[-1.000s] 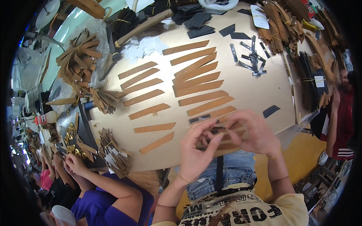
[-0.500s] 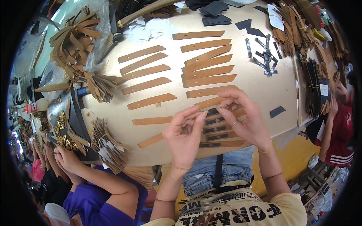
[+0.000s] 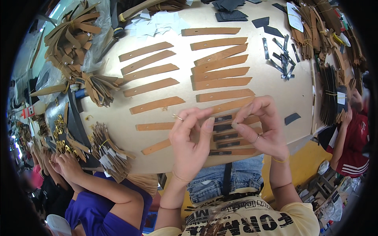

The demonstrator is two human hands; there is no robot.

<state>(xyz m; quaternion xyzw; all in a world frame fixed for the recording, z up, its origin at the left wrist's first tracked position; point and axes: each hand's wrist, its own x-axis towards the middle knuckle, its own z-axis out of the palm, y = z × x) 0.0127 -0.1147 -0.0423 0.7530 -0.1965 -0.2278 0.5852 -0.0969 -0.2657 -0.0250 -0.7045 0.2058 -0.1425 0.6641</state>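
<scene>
Over the near straps, my left hand (image 3: pixel 191 137) and my right hand (image 3: pixel 265 128) face each other with fingers curled. A small plain black patch (image 3: pixel 223 127) spans the gap between my thumb tips, apparently pinched at both ends; the fingertips behind it are partly hidden. Just beyond the patch, a shiny black strip (image 3: pixel 223 118) lies on a tan strap. On the near side, several more tan straps carry black strips, such as this strip (image 3: pixel 227 136). A bare tan strap (image 3: pixel 233 105) lies just beyond my fingers.
Tan straps (image 3: pixel 151 86) lie in two columns. Loose shiny strips (image 3: pixel 284 57) and black patches (image 3: pixel 231 15) lie farther off; one patch (image 3: pixel 292 118) is by my right hand. Bundled straps (image 3: pixel 110 151) and a co-worker's hands (image 3: pixel 67 163) are at the left. Another person (image 3: pixel 354 137) is at the right.
Both hands have shifted slightly nearer to me, and the black patch with them. It now overlaps the second strip, leaving the first strip's shiny surface visible. The view has also shifted a little.
</scene>
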